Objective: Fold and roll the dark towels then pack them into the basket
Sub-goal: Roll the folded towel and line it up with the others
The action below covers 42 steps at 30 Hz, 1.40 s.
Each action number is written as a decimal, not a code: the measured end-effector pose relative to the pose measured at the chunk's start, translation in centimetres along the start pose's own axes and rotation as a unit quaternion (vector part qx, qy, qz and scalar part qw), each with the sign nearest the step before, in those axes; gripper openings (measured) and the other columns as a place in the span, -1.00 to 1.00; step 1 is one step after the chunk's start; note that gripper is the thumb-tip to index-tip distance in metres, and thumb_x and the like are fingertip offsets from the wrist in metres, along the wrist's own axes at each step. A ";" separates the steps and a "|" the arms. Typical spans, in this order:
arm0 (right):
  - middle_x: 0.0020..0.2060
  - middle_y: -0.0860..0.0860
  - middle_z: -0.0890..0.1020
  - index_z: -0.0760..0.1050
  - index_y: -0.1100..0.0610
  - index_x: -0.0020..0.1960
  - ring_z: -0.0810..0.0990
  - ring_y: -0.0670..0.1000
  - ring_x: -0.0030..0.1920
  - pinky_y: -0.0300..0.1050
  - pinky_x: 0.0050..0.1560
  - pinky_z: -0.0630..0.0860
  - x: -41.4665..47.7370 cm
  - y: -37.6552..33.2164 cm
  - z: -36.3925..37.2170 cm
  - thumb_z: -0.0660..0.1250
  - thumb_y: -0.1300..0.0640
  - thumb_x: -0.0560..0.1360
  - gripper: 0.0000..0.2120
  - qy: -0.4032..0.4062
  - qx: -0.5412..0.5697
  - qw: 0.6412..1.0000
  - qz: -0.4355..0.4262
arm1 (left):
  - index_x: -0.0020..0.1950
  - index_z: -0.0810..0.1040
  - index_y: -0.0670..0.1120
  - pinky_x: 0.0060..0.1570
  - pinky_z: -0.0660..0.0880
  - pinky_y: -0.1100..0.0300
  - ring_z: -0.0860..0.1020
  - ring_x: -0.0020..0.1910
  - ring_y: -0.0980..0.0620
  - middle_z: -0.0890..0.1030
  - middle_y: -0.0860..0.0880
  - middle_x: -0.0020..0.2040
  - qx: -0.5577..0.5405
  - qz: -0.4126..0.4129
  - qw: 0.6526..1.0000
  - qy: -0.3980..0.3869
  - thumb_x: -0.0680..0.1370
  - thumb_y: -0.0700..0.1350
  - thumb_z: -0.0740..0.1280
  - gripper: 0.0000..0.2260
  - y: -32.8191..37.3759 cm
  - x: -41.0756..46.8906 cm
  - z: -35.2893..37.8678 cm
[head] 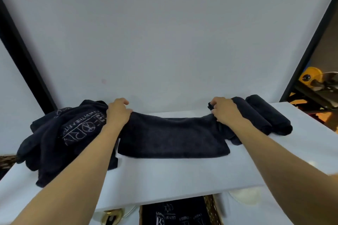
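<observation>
Hands gripped a flat dark folded towel [172, 137] on the white table [164, 179]: left hand [118, 113] and right hand [224, 110] each pinched a far corner beside two rolled dark towels [265, 115].

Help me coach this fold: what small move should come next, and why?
Probably draw the far edge toward the body, folding the towel in half: both the left hand and right hand pinch its far corners, and it lies flat, not yet rolled.
</observation>
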State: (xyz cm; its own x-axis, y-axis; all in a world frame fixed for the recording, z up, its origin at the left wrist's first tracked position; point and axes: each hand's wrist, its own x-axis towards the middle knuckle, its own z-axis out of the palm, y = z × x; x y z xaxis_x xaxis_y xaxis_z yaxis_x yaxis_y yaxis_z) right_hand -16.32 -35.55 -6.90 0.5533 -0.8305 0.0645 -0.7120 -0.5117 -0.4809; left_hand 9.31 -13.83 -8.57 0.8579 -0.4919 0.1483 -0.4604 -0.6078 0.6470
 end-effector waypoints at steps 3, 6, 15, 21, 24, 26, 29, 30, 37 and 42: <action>0.24 0.05 0.57 0.44 0.09 0.35 0.55 0.10 0.19 0.01 0.22 0.48 -1.9 -1.8 4.2 0.24 0.12 0.61 -0.68 0.003 -0.002 0.994 -0.111 | 0.38 0.46 -0.09 0.30 0.39 -0.02 0.51 0.26 -0.12 0.51 -0.11 0.35 0.039 0.139 0.989 -0.019 0.62 -0.03 0.29 -0.66 1.7 -2.8 3.2; 0.45 -0.01 0.40 0.32 0.03 0.48 0.36 0.05 0.44 0.03 0.43 0.28 -4.0 -3.2 8.7 0.15 -0.05 0.64 -0.57 -0.088 -0.017 0.974 -0.208 | 0.55 0.23 -0.01 0.49 0.11 -0.10 0.25 0.50 -0.08 0.28 -0.05 0.54 0.166 0.237 0.944 -0.160 0.63 0.23 0.07 -0.45 1.4 -6.2 7.0; 0.59 0.00 0.06 0.04 0.02 0.59 -0.01 0.04 0.58 0.10 0.55 -0.08 -1.9 1.7 9.5 -0.12 -0.14 0.67 -0.47 -0.102 -0.178 0.972 -0.117 | 0.61 -0.11 0.09 0.53 -0.30 0.01 -0.22 0.58 0.06 -0.15 0.10 0.59 0.273 0.260 0.904 -0.202 0.39 0.52 -0.33 -0.12 -5.7 -8.9 4.0; 0.29 -0.04 0.53 0.51 -0.02 0.33 0.52 0.06 0.23 0.06 0.23 0.45 -7.7 2.5 8.9 0.02 -0.36 0.54 -0.40 0.013 -0.167 0.959 -0.228 | 0.52 0.29 0.13 0.48 0.08 -0.01 0.33 0.48 -0.04 0.36 0.00 0.50 0.314 0.349 0.877 -0.106 0.61 0.12 0.10 -0.54 -8.5 -10.1 2.5; -0.04 -0.04 0.61 0.61 0.03 0.11 0.58 0.04 -0.12 -0.04 -0.15 0.51 -9.5 3.7 8.3 0.18 -0.30 0.50 -0.53 0.072 -0.223 0.929 -0.286 | 0.35 0.55 0.02 0.26 0.46 -0.07 0.61 0.21 -0.08 0.62 -0.09 0.26 0.366 0.379 0.846 -0.078 0.29 -0.29 0.53 -0.36 -8.2 -8.7 3.1; -0.28 -0.03 0.57 0.61 0.08 -0.13 0.51 0.01 -0.35 -0.11 -0.38 0.43 -10.2 3.2 7.7 0.46 -0.06 0.42 -0.80 0.080 -0.264 0.915 -0.296 | 0.34 0.56 0.01 0.30 0.42 -0.06 0.60 0.23 -0.10 0.61 -0.12 0.27 0.370 0.396 0.837 -0.069 0.28 -0.38 0.50 -0.34 -7.3 -7.8 2.8; -0.41 -0.01 0.46 0.49 0.12 -0.27 0.46 0.01 -0.46 -0.13 -0.51 0.28 -12.0 0.8 7.2 0.60 0.19 0.23 -0.72 0.037 -0.264 0.925 -0.273 | 0.51 0.34 0.04 0.50 0.10 -0.01 0.30 0.50 -0.13 0.33 -0.10 0.52 0.341 0.367 0.864 -0.050 0.55 -0.34 0.24 -0.43 -5.4 -5.9 2.9; -0.35 0.02 0.49 0.48 0.14 -0.20 0.53 0.06 -0.37 -0.09 -0.46 0.31 -13.1 -0.4 7.1 0.52 0.19 0.33 -0.79 0.011 -0.244 0.934 -0.261 | 0.53 0.30 0.05 0.51 0.07 0.00 0.25 0.52 -0.13 0.28 -0.09 0.54 0.332 0.337 0.880 -0.046 0.59 -0.31 0.18 -0.47 -4.4 -5.4 3.0; 0.13 -0.05 0.55 0.48 -0.01 0.23 0.52 0.04 0.11 0.01 0.13 0.49 -14.6 -2.7 6.4 0.18 -0.08 0.61 -0.73 -0.038 -0.083 0.973 -0.211 | 0.40 0.48 -0.08 0.29 0.36 0.10 0.45 0.33 -0.15 0.52 -0.14 0.34 -0.079 -0.003 0.996 0.043 0.58 -0.29 0.10 -0.58 -0.5 -4.7 4.9; 0.28 0.05 0.44 0.26 0.01 0.44 0.42 0.09 0.24 0.00 0.16 0.44 -12.7 -0.2 7.3 0.11 -0.18 0.62 -0.53 -0.057 -0.167 0.981 -0.079 | 0.35 0.52 -0.12 0.26 0.39 0.15 0.48 0.31 -0.12 0.54 -0.12 0.31 -0.072 0.017 0.997 -0.017 0.49 -0.36 0.24 -0.56 0.4 -4.1 5.9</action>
State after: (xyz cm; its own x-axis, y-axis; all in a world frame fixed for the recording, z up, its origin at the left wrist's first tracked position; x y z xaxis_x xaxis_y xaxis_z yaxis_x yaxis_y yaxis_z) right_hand -20.04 -23.29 -13.98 0.6988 -0.7153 0.0083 -0.7054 -0.6909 -0.1583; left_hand 4.26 -15.74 -13.32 0.8336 -0.5320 0.1484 -0.4489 -0.4961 0.7432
